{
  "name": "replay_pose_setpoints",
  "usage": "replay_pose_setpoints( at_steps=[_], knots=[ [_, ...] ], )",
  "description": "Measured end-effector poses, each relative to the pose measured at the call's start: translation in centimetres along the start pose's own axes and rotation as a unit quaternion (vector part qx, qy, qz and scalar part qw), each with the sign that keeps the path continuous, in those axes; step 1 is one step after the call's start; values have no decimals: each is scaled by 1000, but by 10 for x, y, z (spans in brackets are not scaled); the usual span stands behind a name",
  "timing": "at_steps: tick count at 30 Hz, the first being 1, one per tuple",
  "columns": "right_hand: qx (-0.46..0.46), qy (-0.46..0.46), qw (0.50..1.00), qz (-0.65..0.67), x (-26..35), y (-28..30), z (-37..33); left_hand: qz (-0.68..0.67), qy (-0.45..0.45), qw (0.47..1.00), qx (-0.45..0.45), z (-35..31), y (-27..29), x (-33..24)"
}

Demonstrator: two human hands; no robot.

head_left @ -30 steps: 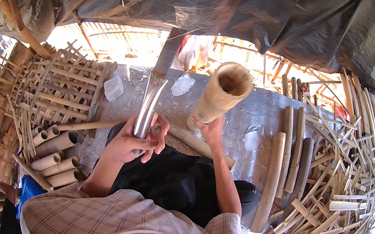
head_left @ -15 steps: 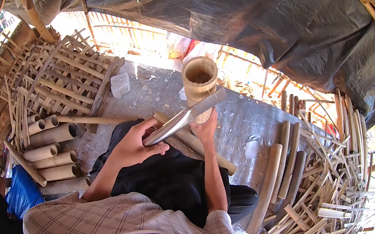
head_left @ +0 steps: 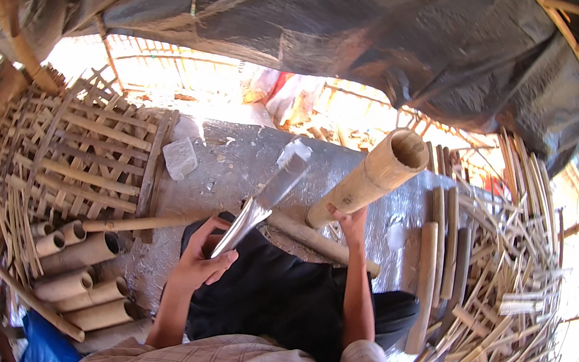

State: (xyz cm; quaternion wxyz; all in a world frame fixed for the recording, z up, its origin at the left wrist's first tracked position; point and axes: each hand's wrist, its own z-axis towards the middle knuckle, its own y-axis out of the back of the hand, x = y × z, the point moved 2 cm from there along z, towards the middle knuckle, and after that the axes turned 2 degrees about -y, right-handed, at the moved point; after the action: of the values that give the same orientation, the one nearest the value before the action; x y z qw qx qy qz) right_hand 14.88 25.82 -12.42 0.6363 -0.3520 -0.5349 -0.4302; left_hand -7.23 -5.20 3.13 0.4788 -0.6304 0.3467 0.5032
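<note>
My left hand (head_left: 206, 255) is closed around the shiny metal handle of a broad-bladed knife (head_left: 278, 187), its blade pointing up and away from me. To the right, my right hand (head_left: 351, 225) grips a thick bamboo tube (head_left: 374, 173) near its lower end. The tube leans to the right, and its hollow open end faces up. A gap separates blade and tube. Just beyond my lap lies a bamboo pole (head_left: 317, 243) across the grey ground sheet (head_left: 233, 153).
Several short bamboo tubes (head_left: 92, 256) lie at left, near a woven bamboo lattice (head_left: 101, 151) and a pale stone block (head_left: 179, 158). On the right are bamboo lengths (head_left: 425, 278) and a heap of split strips (head_left: 496, 358). A dark tarp (head_left: 315, 18) hangs overhead.
The bamboo tube has swung right with my right hand, from near upright to leaning. The knife, earlier across the front of the tube, now stands apart from it on the left.
</note>
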Motion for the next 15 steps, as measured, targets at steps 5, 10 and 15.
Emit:
replay_pose_setpoints(
  at_steps=[5,10,15],
  knots=[
    [16,14,997,-78,14,1,-4,-27,-26,999,16,33,-6,-9],
    [-34,43,992,-114,22,-13,-22,9,-79,994,81,54,-27,-29],
    [-29,66,989,-131,12,-33,-31,42,-92,992,79,47,-35,-36]
  ],
)
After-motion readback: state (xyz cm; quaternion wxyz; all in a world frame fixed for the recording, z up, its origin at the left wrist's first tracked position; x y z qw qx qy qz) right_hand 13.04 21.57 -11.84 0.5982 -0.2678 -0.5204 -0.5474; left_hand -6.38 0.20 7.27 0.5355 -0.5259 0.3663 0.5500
